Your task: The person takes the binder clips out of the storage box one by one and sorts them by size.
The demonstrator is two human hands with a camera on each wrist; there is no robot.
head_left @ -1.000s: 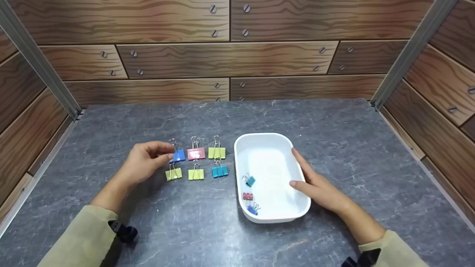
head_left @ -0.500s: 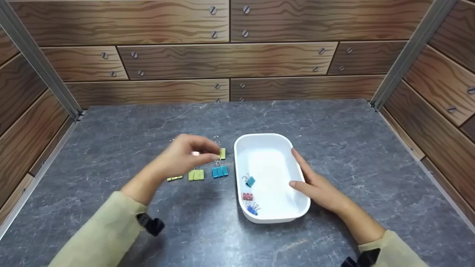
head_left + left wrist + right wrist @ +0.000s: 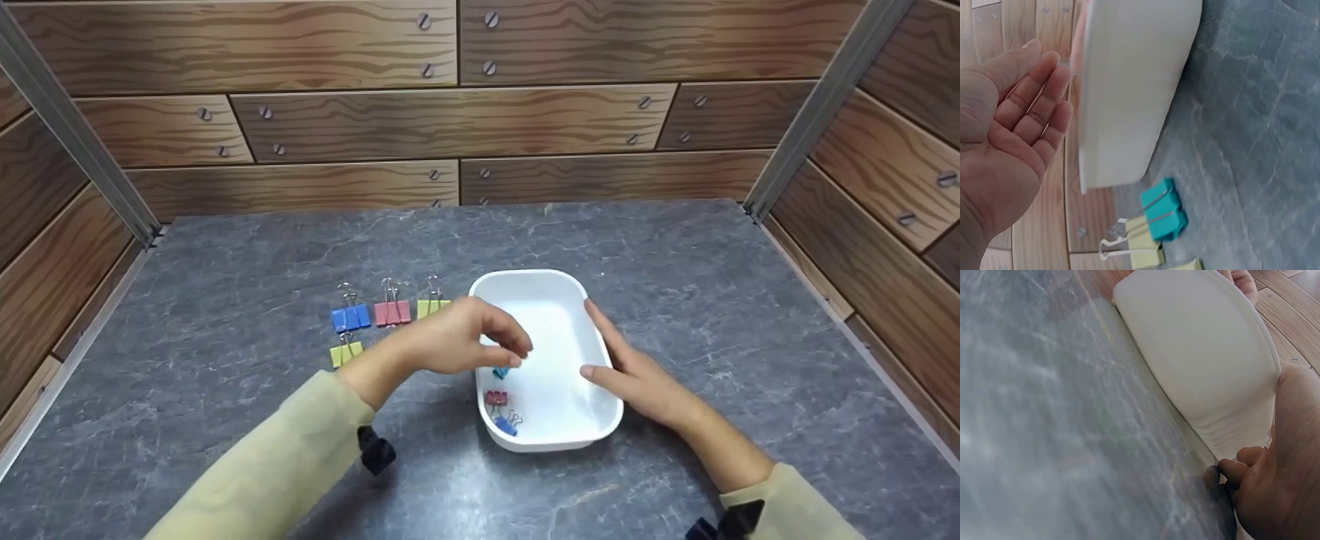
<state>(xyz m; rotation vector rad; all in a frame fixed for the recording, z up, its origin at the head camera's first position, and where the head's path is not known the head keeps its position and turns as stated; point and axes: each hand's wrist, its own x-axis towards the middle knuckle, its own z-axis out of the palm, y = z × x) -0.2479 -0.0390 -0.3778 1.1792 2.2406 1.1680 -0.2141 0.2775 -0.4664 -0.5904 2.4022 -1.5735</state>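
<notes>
My left hand (image 3: 469, 337) hovers over the left side of a white plastic tub (image 3: 559, 397), fingers loosely bent; nothing shows between them in the left wrist view. Inside the tub lie small binder clips: a teal clip (image 3: 500, 373) partly covered by my fingers, a red clip (image 3: 496, 398) and a blue clip (image 3: 506, 426). My right hand (image 3: 649, 386) grips the tub's right wall, thumb over the rim. Left of the tub are a larger blue binder clip (image 3: 350, 318), a pink clip (image 3: 392, 313) and yellow-green clips (image 3: 431, 308). My left hand and forearm hide some front-row clips.
Beside the tub's base, a larger teal binder clip (image 3: 1163, 211) appears in the left wrist view. The grey marbled tabletop (image 3: 675, 262) is enclosed by wood-patterned panels (image 3: 450, 124) at the back and sides.
My left hand has left the larger blue clip, which stays on the table, and swung right across the rows to above the tub. My right hand keeps its hold.
</notes>
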